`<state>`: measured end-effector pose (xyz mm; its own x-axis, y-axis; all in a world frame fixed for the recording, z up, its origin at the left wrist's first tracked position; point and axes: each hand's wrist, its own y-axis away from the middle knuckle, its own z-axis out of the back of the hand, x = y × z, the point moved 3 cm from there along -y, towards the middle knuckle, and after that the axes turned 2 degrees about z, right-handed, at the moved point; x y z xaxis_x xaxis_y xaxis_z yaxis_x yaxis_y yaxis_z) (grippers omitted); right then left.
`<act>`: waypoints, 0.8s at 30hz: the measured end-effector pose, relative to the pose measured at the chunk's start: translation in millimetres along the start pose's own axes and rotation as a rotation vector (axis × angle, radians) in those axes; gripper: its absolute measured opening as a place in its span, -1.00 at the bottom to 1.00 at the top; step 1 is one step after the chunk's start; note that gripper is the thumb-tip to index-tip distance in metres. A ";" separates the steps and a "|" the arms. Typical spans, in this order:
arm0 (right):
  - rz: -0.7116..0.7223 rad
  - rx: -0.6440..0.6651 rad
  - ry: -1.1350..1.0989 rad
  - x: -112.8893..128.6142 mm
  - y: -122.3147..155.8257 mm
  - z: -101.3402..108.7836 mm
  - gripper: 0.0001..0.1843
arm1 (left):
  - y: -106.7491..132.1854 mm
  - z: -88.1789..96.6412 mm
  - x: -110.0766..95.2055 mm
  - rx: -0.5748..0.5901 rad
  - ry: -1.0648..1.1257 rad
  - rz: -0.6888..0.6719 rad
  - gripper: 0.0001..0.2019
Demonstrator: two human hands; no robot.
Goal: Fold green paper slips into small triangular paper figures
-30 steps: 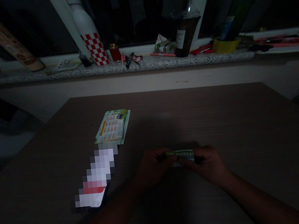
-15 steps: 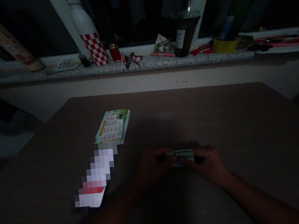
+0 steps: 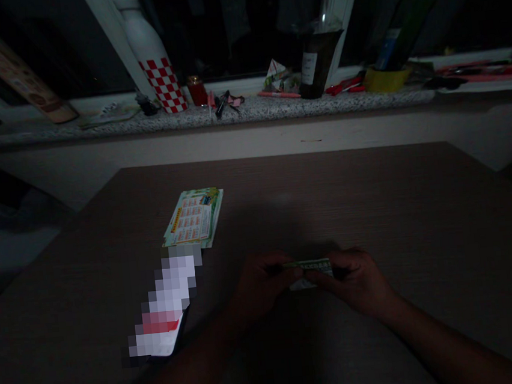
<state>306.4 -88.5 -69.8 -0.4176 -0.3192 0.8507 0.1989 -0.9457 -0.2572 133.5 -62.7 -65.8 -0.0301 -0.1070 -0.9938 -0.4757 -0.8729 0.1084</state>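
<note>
Between my two hands is a small folded paper slip (image 3: 318,265) with a green printed band along its top. My left hand (image 3: 269,280) pinches its left end, thumb in front and fingers behind. At the other end my right hand (image 3: 359,275) grips it the same way, and the two thumb tips nearly meet. To the left lies a stack of printed paper leaflets (image 3: 192,217) in green and white. A lit phone (image 3: 164,344), its screen mostly pixelated, rests just below the stack. Dim light leaves the fingers behind the slip hard to make out.
All this is on a dark wooden table (image 3: 396,196). Beyond it a granite windowsill (image 3: 257,110) carries a red-and-white checked bottle (image 3: 161,74), a dark cup (image 3: 314,68), a small red jar (image 3: 196,91), a yellow tape roll (image 3: 387,78) and a green bottle (image 3: 415,13).
The slip has tilted slightly between my fingers, so its green band looks narrower and more of the pale part below shows. Both hands stay in nearly the same place.
</note>
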 end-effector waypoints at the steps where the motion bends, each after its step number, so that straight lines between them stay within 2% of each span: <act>1: -0.014 0.015 -0.019 0.0 -0.1 -0.3 -0.76 | 0.2 0.0 -0.2 -0.002 -0.006 0.016 -0.85; 7: -0.102 0.076 -0.222 2.6 -1.6 -2.3 -0.88 | 1.4 3.9 2.8 -0.136 0.025 0.116 -0.85; 16: -0.211 0.023 -0.388 0.4 -2.5 -5.2 -0.84 | 1.1 3.9 4.1 -0.247 0.138 0.163 -0.84; 20: -0.249 -0.052 -0.381 -0.7 -2.5 -4.8 -0.81 | 0.5 4.5 4.7 -0.253 0.165 0.167 -0.83; 24: -0.254 -0.085 -0.388 2.5 -4.1 -2.0 -0.82 | 0.6 5.1 1.4 -0.236 0.077 0.125 -0.86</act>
<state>302.8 -85.6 -67.5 -0.0782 -0.0458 0.9959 0.0536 -0.9977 -0.0416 128.7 -61.0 -67.2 -0.0043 -0.2491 -0.9685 -0.2546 -0.9363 0.2419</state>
